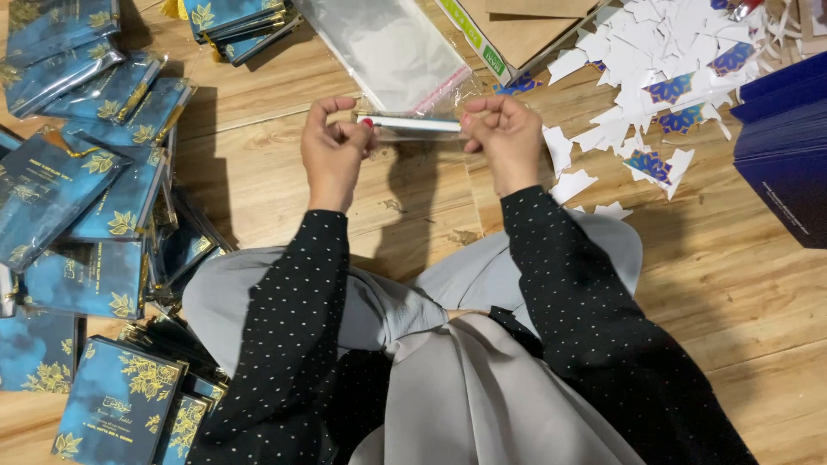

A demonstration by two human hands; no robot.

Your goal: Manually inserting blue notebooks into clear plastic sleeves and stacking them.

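1. Left hand [332, 148]: raised above the wooden floor [258, 172], fingers curled, thumb and forefinger pinched together on the left end of a clear plastic sleeve [412, 126].
2. Right hand [506, 136]: level with the left, fingers bent inward, fingertips clamped on the right end of the same sleeve.
3. Sleeve: stretched flat and near horizontal between both hands, seen almost edge-on; one end gripped at each set of fingertips, middle span free and unsupported.
4. Beyond the sleeve: stack of empty clear bags [388, 47] with a red strip along one edge, lying on the floor just past the fingertips.
5. Left of the person: blue cards with gold leaf print [90, 280], many already wrapped, in overlapping piles.
6. Right of the person: white paper offcuts [642, 65] scattered near a dark blue stack [788, 164].
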